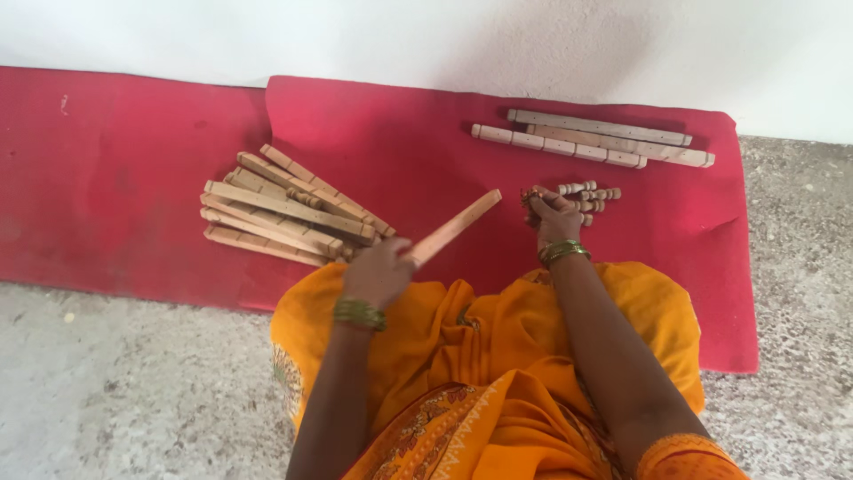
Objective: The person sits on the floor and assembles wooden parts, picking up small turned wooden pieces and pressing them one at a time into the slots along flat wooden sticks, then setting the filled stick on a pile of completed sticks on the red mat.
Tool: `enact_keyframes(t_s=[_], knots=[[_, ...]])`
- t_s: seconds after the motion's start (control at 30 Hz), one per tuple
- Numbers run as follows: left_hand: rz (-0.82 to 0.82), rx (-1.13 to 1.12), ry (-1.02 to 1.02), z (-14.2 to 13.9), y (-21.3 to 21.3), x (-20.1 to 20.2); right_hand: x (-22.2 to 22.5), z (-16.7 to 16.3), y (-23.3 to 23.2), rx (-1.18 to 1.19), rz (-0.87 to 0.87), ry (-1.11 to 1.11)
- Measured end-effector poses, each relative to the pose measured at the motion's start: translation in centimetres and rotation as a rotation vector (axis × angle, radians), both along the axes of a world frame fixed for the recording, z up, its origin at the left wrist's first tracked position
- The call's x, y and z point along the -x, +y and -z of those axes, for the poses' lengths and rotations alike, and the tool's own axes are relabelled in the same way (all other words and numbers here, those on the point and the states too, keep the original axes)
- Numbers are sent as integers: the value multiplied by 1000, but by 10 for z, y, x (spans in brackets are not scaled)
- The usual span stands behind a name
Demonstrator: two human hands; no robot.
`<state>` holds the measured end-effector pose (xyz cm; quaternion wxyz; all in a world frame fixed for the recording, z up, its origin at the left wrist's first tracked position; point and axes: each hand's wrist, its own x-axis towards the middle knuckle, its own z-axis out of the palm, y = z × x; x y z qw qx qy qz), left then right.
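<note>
dress — orange sari, patterned border | wrists — green-gold bangles on both | arms — bare below short orange sleeve

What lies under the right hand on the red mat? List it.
Small turned wooden pegs lie in a loose cluster on the red mat. The right hand covers some, so their number stays hidden.

Left hand (pixel 378 271) fisted and raised, right hand (pixel 553 218) curled, reaching forward

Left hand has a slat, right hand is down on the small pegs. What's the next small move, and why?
Probably close the right hand on one peg from the small pegs and lift it toward the wooden slat. The left hand holds that slat raised and angled toward the right hand, whose fingers rest on the pegs; whether one is gripped is unclear.
</note>
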<state>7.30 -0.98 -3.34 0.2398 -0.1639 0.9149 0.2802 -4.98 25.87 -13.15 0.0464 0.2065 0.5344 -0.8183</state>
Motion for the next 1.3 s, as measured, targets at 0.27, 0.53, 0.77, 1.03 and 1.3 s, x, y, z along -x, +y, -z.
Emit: enact_keyframes(t_s=[0.27,0.53,0.77,1.03,1.3], knots=[[158,7,5,32,37,15,-3,-9,-1,74,27,-11],[-10,-1075,583,50,50,20,-6,-9,3,216,26,68],[-5,-906,697,33,58,40,-6,-10,-4,177,18,54],[63,-1044,778,33,53,40,-9,-10,-12,174,-20,47],[93,-1151,797,20,37,40,-10,-9,-24,109,-68,86]])
